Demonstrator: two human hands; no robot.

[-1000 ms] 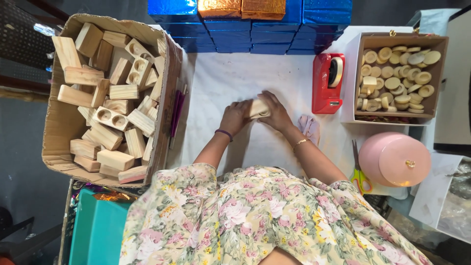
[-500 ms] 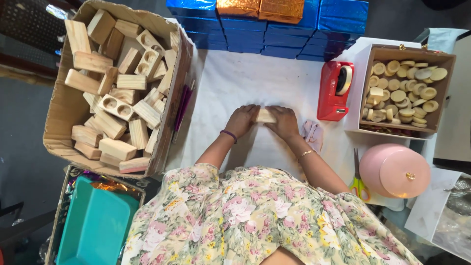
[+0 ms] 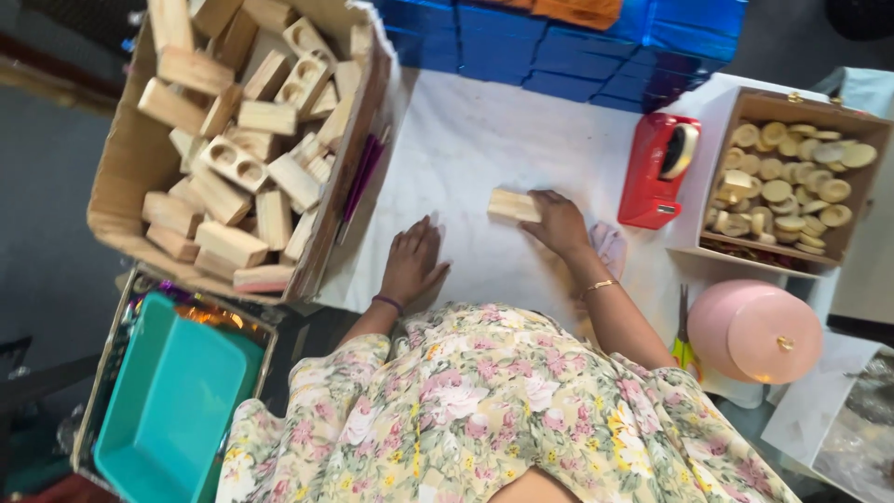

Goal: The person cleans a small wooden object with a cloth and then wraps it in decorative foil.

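Observation:
A pale wooden block [image 3: 512, 205] lies on the white table cover [image 3: 475, 140]. My right hand [image 3: 559, 224] rests on its right end and grips it. My left hand [image 3: 412, 261] lies flat on the cover to the left of the block, fingers spread, holding nothing. A large cardboard box [image 3: 130, 177] full of similar wooden blocks, some with round holes, stands at the left, closest to my left hand.
A red tape dispenser [image 3: 659, 172] stands right of the block. Behind it is a cardboard box [image 3: 792, 102] of round wooden discs. A pink round lidded tin [image 3: 759, 331], scissors [image 3: 683, 340], a teal tray [image 3: 168, 401] and stacked blue boxes [image 3: 596, 47] surround the work area.
Both hands held the block together before. Now my left hand has let go and lies flat on the cover, while my right hand keeps the block.

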